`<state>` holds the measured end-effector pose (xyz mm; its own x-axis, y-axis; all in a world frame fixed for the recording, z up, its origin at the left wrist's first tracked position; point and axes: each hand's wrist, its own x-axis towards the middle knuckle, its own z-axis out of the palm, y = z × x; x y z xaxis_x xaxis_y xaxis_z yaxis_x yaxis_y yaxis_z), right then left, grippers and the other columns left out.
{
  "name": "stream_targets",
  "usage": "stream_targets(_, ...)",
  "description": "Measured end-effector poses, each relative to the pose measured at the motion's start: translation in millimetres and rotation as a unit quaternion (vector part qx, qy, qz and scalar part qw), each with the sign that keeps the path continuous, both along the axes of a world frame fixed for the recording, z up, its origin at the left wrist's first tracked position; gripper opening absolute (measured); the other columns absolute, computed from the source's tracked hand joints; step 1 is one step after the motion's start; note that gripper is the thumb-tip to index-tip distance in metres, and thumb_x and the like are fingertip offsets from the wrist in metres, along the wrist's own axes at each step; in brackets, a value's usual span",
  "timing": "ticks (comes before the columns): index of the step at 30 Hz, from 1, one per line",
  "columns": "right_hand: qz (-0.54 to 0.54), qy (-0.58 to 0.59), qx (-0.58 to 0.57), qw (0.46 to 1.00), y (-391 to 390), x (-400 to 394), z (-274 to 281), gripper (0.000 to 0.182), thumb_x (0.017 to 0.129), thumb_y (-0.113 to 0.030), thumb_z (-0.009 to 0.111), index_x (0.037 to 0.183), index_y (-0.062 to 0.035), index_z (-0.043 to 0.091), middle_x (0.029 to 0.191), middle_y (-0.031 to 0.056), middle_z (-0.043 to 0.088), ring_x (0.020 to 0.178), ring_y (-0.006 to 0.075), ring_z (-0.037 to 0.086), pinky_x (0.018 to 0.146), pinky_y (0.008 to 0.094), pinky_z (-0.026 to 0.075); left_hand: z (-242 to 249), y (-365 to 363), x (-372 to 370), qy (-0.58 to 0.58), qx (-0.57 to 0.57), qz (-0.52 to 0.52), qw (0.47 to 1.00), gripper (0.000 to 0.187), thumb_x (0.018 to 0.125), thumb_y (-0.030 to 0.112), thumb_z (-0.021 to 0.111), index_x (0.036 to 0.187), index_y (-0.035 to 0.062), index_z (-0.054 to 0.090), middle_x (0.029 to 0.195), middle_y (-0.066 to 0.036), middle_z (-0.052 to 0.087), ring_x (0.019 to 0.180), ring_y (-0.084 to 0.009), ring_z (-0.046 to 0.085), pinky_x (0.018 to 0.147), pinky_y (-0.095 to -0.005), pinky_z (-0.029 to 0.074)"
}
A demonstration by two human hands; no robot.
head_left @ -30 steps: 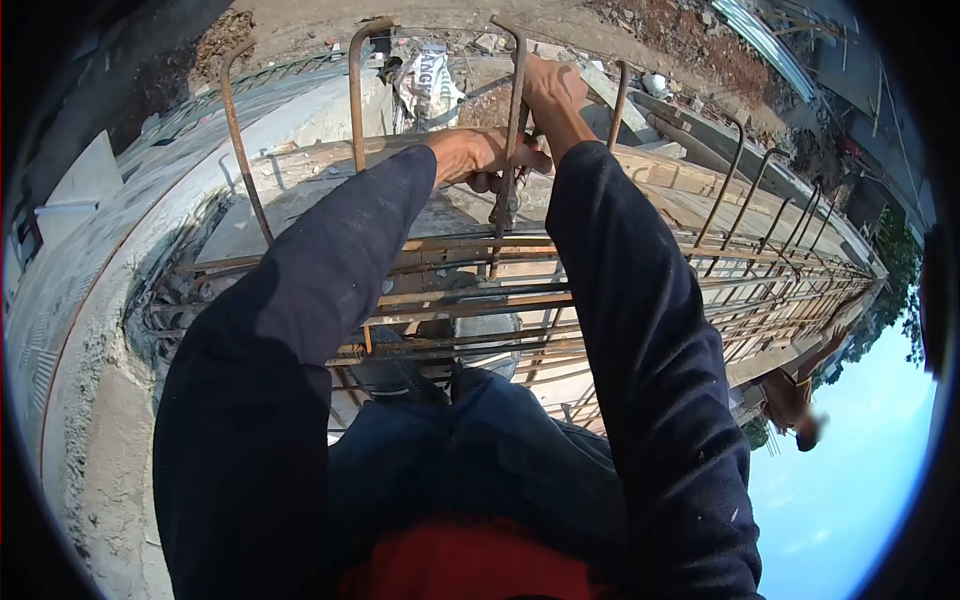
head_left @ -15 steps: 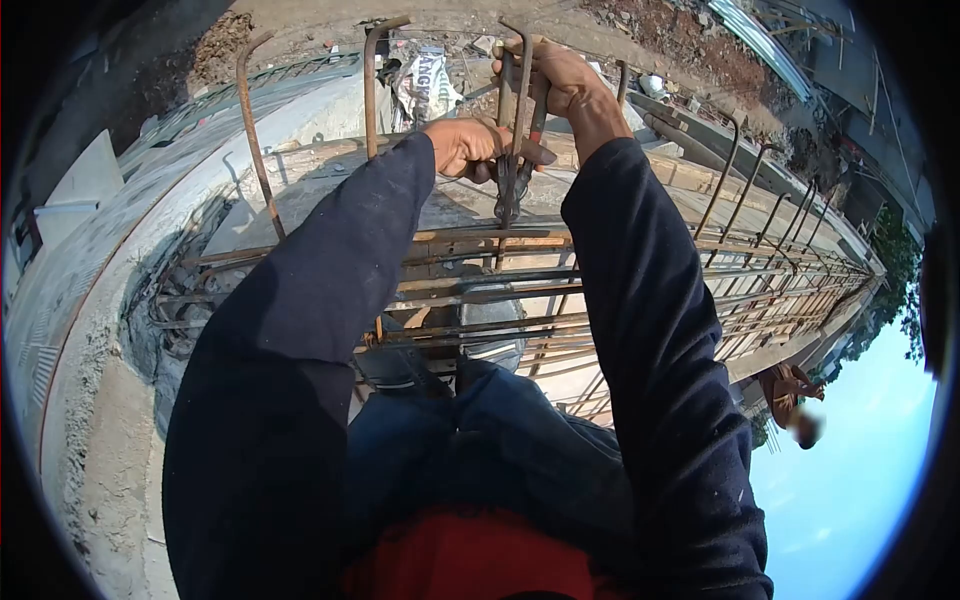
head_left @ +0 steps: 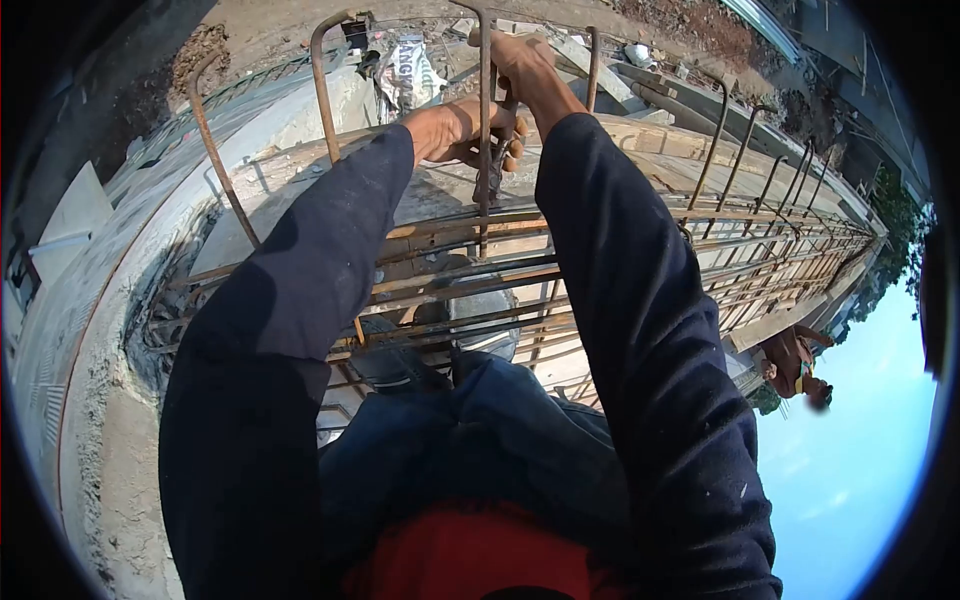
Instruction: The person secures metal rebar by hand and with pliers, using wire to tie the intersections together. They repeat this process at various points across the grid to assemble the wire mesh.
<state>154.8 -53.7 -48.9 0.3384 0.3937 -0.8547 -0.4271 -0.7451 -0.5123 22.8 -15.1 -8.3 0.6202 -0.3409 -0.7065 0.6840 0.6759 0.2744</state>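
A pair of dark metal pincers (head_left: 496,165) stands nearly upright beside a hooked rebar upright (head_left: 485,110), jaws down close over the horizontal bars. My right hand (head_left: 528,70) is closed round the upper handles, with its wrist bent over them. Lower down, my left hand (head_left: 455,132) comes in from the left; its fingers curl round the pincers beside the upright, and their tips show on the right side. The upright partly hides this grip. Beneath both hands runs the cage of rusty horizontal rebar (head_left: 465,228).
More hooked uprights (head_left: 325,90) rise on both sides. My shoes (head_left: 485,320) are down among the bars. A concrete wall (head_left: 110,400) lies at left, and a printed sack (head_left: 410,75) lies beyond the cage. Another person (head_left: 790,360) is at far right.
The view has shifted, so the cage and uprights sit further left. My left fingers have curled further round beside the upright, and the pincer handles have drawn closer together. The other person has moved an arm.
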Motion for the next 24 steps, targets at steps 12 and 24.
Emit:
stream_targets(12, -0.089, 0.127, 0.072, 0.985, -0.3, 5.3, -1.7, 0.045, 0.095, -0.04, 0.048, 0.114, -0.0013, 0.06, 0.107, 0.0203, 0.066, 0.088, 0.0244, 0.067, 0.08, 0.0409, 0.057, 1.6, 7.7, 0.5, 0.005, -0.001, 0.009, 1.0, 0.038, 0.081, 0.034, 0.073, 0.091, -0.0005, 0.06, 0.077, -0.007, 0.058, 0.067, -0.02, 0.065, 0.063, -0.0321, 0.058)
stream_targets(24, -0.015, -0.128, -0.049, 0.99, 20.0, -2.6, 18.6, 0.073, 0.077, -0.041, 0.073, 0.12, 0.0141, 0.052, 0.104, 0.0286, 0.063, 0.09, 0.0301, 0.067, 0.072, 0.0432, 0.054, 5.3, 7.1, -0.8, 0.077, -0.014, 0.077, 0.994, 0.019, 0.085, 0.013, 0.064, 0.101, 0.0019, 0.063, 0.083, -0.011, 0.062, 0.067, -0.0238, 0.067, 0.063, -0.0373, 0.062)
